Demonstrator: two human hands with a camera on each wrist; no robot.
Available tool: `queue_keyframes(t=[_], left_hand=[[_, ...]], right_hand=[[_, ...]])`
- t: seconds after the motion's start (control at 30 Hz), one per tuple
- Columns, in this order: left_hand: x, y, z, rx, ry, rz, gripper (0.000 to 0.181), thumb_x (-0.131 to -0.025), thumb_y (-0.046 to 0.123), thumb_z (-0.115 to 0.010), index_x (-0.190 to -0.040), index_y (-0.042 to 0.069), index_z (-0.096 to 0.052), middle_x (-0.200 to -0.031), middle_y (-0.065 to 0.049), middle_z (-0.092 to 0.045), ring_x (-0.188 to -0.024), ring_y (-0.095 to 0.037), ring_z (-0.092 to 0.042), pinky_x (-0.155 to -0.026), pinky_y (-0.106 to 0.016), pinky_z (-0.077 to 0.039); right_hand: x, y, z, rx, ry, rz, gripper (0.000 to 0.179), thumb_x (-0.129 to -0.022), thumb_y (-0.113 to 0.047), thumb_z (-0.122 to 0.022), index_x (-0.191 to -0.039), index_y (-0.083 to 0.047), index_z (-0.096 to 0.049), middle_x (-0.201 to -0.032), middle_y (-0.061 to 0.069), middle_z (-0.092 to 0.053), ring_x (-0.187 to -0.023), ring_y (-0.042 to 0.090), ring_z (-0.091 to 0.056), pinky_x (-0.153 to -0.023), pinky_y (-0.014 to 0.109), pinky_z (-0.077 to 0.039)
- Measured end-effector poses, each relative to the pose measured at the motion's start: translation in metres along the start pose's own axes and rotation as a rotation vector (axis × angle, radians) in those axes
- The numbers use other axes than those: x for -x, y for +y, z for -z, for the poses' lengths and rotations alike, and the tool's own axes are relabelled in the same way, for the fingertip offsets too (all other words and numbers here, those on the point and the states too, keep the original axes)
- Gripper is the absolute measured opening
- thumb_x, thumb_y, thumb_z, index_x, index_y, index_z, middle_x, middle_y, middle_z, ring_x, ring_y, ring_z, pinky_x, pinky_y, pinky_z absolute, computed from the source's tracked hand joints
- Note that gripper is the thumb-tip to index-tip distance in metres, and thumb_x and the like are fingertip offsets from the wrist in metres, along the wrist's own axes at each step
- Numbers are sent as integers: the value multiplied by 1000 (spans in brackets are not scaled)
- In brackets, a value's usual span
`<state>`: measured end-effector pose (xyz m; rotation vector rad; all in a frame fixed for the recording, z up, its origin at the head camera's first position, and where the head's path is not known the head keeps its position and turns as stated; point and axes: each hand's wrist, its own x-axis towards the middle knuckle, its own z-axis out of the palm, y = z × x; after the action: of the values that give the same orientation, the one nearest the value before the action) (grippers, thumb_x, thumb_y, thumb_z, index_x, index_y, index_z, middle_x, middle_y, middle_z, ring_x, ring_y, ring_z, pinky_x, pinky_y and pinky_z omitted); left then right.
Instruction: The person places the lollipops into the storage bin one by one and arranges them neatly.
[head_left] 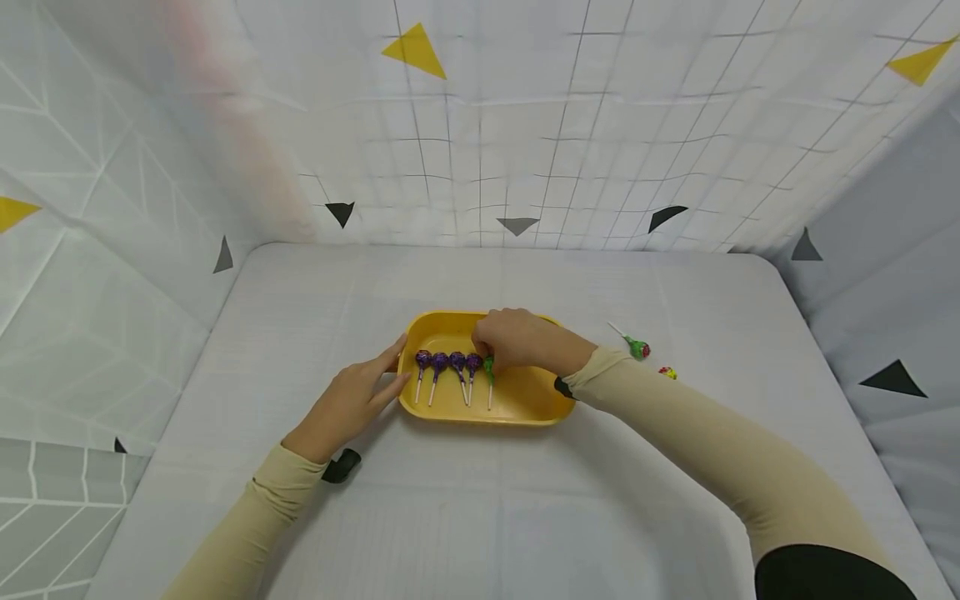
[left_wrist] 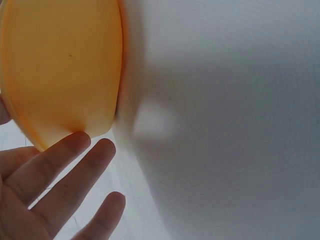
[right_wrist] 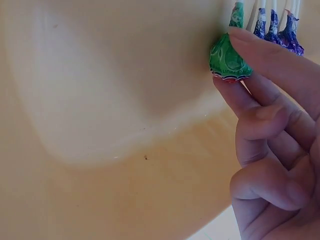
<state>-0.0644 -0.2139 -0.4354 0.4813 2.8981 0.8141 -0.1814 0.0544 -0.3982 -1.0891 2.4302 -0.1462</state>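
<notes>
A yellow tray (head_left: 525,408) lies on the table with a row of several purple-wrapped lollipops (head_left: 439,361) in its left half, sticks toward the near side. My right hand (head_left: 525,340) is inside the tray, pinching a green-wrapped lollipop (right_wrist: 230,57) by its head between thumb and fingertips. That lollipop stands at the right end of the row, its white stick pointing the same way. At the tray's left end, my left hand (head_left: 356,402) touches the outer wall with fingers spread and nearly straight, as the left wrist view shows the fingertips (left_wrist: 77,141) against the yellow side.
Right of the tray, another green lollipop (head_left: 637,347) lies on the white table (head_left: 450,517). A yellow-and-red wrapped candy (head_left: 667,372) shows just past my right sleeve, partly hidden by it. White patterned sheets (head_left: 510,125) rise behind and beside the table.
</notes>
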Motion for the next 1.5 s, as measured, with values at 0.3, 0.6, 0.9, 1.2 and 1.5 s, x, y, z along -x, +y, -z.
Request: queue_keyframes(t=[0.3, 0.6, 0.9, 1.2, 1.5], left_hand=[[0, 1, 1, 3, -7, 0, 65, -109, 37, -53, -165, 16, -28, -136, -15, -69, -129, -34, -65, -112, -53, -49], [0, 2, 1, 3, -4, -6, 65, -109, 36, -54, -164, 15, -28, -135, -15, -70, -128, -34, -65, -111, -53, -50], [0, 1, 0, 3, 6, -13, 64, -109, 35, -55, -164, 15, -29, -135, -15, -70, -127, -34, -66, -111, -53, -50], [1, 1, 0, -3, 2, -13, 65, -109, 37, -53, -164, 15, -29, -135, -15, -70, -127, -34, -66, -111, -53, -50], [0, 1, 0, 2, -4, -8, 64, -109, 38, -53, -164, 15, -29, -135, -15, -70, -127, -33, -66, -111, -53, -50]], right_hand=[[2, -1, 2, 0, 4, 11, 19, -81, -15, -90, -88, -13, -71, -84, -2, -68, -73, 14, -54, -62, 26, -44], [2, -2, 2, -4, 8, 4, 21, -81, -17, -90, -86, -12, -71, -80, -3, -64, -70, 13, -51, -60, 26, -40], [3, 0, 3, 8, 13, 2, 20, -80, -19, -90, -87, -14, -72, -80, -3, -65, -70, 13, -53, -60, 27, -42], [10, -1, 12, 18, 9, -14, 26, -81, -28, -91, -97, -13, -75, -93, -2, -72, -81, 15, -62, -73, 31, -55], [24, -1, 22, -21, 35, -30, 27, -85, -30, -87, -101, -13, -75, -102, 1, -74, -92, 20, -64, -81, 35, -57]])
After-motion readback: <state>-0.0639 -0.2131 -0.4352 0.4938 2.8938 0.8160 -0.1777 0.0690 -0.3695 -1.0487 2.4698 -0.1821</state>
